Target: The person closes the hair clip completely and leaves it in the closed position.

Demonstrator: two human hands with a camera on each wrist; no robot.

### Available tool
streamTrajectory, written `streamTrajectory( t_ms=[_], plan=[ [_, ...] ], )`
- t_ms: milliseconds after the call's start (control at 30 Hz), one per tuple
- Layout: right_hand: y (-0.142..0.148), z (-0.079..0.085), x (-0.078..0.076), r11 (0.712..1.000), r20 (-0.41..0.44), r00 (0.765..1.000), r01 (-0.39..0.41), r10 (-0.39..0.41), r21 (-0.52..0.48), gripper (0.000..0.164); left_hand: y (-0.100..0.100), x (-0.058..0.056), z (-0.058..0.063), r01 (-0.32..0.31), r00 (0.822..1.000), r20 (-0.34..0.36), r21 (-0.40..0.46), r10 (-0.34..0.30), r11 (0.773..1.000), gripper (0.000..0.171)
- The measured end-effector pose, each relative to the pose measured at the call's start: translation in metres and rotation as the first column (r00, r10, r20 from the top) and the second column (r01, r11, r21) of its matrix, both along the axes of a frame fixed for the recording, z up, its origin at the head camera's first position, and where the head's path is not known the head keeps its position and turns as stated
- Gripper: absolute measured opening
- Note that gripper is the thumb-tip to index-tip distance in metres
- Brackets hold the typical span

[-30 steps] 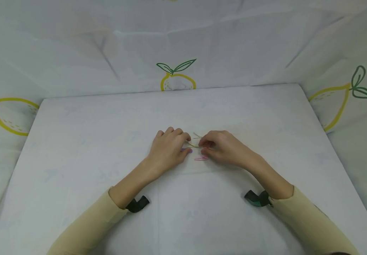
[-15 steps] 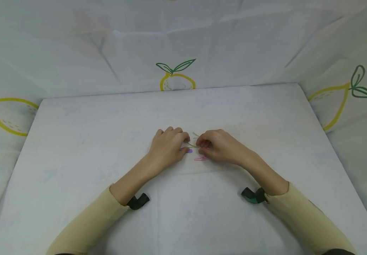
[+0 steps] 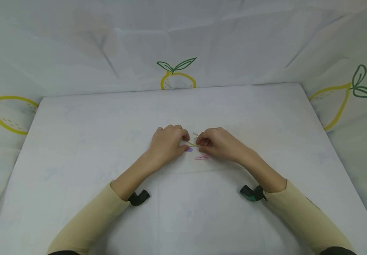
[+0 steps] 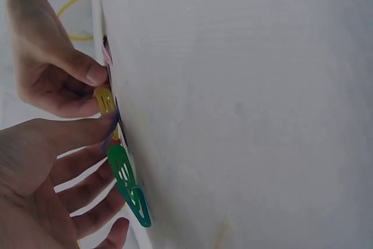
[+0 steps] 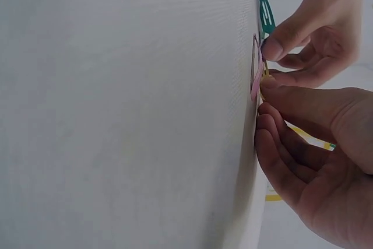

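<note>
My left hand (image 3: 168, 146) and right hand (image 3: 221, 143) meet over the middle of the table. Between them both pinch a yellow snap hair clip (image 4: 105, 101), thumb against fingers, one at each end; its two arms look parted in the head view. A purple clip (image 3: 189, 149) lies by my left thumb, partly hidden. Nearer me, a pink snap clip (image 3: 201, 157) lies just below my right fingertips. In the left wrist view a green snap clip (image 4: 125, 173) shows beyond my left fingers, its arms spread.
A white cloth covers the table (image 3: 183, 212). White curtains with lemon prints (image 3: 178, 81) enclose its back and sides. Black curved pieces (image 3: 140, 197) sit by both wrists at the sleeve cuffs.
Both hands keep the yellow clip between them and shift only slightly. The right hand has come a little to the left, showing more of the pink clip.
</note>
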State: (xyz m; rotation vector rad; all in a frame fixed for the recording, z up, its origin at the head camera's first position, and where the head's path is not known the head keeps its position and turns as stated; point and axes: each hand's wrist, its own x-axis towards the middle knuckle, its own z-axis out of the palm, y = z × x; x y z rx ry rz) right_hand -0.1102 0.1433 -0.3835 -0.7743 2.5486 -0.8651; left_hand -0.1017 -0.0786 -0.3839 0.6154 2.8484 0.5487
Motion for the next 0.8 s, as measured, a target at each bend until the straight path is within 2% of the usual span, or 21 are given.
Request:
streamTrajectory(
  t_ms=[267,500,800],
  plan=[
    [0.001,-0.002,-0.002,1.000,0.000,1.000,-0.002,0.002,-0.011,0.017,-0.004,-0.009,-0.004,-0.034,0.995,0.091,0.061,0.028,0.998,0.027],
    [-0.001,-0.001,-0.004,1.000,0.021,1.000,-0.003,0.003,-0.005,0.016,-0.008,-0.017,-0.006,-0.056,0.984,0.175,0.132,0.033,0.990,0.023],
    [-0.001,0.000,-0.004,1.000,0.023,1.000,0.005,-0.005,0.000,0.015,-0.011,-0.021,-0.006,-0.062,0.977,0.211,0.168,0.025,0.984,0.021]
  ],
)
